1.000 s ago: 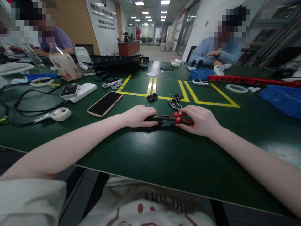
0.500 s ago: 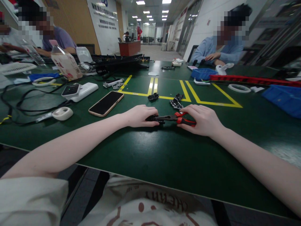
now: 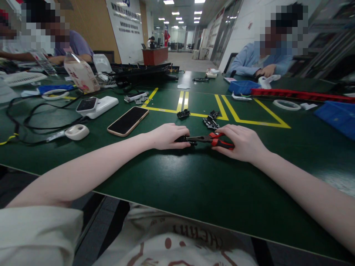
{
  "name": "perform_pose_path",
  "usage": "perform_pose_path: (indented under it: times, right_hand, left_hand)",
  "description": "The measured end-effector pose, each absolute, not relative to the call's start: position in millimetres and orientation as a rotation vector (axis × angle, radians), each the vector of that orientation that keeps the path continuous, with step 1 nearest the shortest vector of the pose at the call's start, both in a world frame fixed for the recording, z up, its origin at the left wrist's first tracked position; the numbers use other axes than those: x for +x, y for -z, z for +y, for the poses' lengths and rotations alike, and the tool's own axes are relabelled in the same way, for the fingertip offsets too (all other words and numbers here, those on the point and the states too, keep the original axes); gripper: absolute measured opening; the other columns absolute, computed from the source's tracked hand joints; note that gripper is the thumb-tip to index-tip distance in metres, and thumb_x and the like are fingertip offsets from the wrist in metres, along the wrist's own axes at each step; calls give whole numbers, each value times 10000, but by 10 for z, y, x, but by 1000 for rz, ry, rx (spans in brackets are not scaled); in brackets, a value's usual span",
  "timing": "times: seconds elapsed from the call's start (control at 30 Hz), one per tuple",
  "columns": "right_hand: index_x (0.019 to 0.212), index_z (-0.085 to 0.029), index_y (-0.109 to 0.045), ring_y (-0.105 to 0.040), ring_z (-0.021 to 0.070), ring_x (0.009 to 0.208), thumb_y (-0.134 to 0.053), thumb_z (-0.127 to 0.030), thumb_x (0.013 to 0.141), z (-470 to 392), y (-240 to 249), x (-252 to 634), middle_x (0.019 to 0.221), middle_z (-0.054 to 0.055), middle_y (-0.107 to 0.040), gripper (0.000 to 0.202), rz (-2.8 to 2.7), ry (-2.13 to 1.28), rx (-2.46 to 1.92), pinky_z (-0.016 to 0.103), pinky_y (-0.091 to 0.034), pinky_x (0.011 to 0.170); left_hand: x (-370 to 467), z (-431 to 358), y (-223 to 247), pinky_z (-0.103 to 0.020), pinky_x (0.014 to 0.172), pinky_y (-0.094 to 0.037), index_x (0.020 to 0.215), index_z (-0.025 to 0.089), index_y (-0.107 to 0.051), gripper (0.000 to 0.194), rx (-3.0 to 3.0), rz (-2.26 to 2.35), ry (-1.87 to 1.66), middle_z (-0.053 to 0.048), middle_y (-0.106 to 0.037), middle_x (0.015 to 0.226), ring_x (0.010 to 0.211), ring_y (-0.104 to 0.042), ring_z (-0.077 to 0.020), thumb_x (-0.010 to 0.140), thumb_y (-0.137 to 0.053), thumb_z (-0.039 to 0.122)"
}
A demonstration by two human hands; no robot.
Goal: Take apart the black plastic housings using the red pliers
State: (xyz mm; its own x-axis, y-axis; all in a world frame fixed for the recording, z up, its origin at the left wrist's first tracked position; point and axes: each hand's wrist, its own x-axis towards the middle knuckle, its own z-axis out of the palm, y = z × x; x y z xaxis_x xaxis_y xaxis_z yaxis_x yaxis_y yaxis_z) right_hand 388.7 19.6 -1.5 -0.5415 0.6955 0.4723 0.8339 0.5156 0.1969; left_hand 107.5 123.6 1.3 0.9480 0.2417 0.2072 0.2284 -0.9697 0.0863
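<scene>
My left hand [image 3: 171,136] is closed around a small black part [image 3: 193,143], most of it hidden under the fingers. Red-and-black handled pliers [image 3: 222,143] are gripped in my right hand [image 3: 244,142]. Their dark jaws reach left to the black part and meet it, though whether they clamp it I cannot tell. Just beyond my hands, a cluster of black and silver parts [image 3: 211,120] lies on the green table [image 3: 172,188]. A smaller black part [image 3: 183,114] rests to its left, by the yellow tape.
Left of my hands lie a phone [image 3: 128,121], a white device [image 3: 101,107], black cables and a beige ring-shaped object [image 3: 77,132]. Blue bins [image 3: 337,117] and a tape roll [image 3: 286,105] are at right. A person in a blue shirt [image 3: 246,59] sits across.
The whole view has shifted slightly, so things appear a little further right. My hands keep the same hold on the black part and the pliers.
</scene>
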Motion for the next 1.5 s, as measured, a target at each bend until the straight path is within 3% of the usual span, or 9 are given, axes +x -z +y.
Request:
perform_pose_path:
  times: [0.3, 0.67, 1.17, 1.5]
  right_hand:
    - [1064, -140, -620, -656, 239, 837, -554, -544, 891, 183, 7, 3885, 986, 132, -691, 444, -2410, 529, -1307, 360, -526, 703]
    - [1051, -158, -623, -655, 235, 835, -568, -561, 870, 206, 41, 3903, 976, 115, -692, 446, -2406, 547, -1275, 361, -523, 718]
    - [1051, -149, -612, -656, 216, 817, -570, -531, 890, 184, 10, 3893, 969, 109, -691, 416, -2414, 558, -1257, 330, -520, 690]
    - [1065, -140, -616, -657, 223, 836, -584, -549, 881, 216, 48, 3920, 975, 113, -690, 449, -2365, 595, -1255, 338, -517, 699]
  left_hand:
    - [1084, 1250, -9, -303, 723, -382, 1056, 165, -603, 376, 3015, 384, -309, -60, -665, 977, 755, -571, -191, 1025, -387, 472]
    - [1088, 1227, -3, -287, 704, -375, 1171, 173, -548, 393, 3004, 442, -378, -75, -654, 1051, 794, -582, -200, 960, -535, 505]
    - [1085, 1241, 1, -270, 719, -384, 1121, 174, -599, 330, 3012, 386, -383, -51, -672, 1020, 784, -590, -177, 989, -505, 461]
    - [1098, 1228, 37, -319, 855, -384, 1142, 156, -592, 361, 3035, 503, -534, -67, -694, 1025, 802, -579, -188, 972, -535, 470]
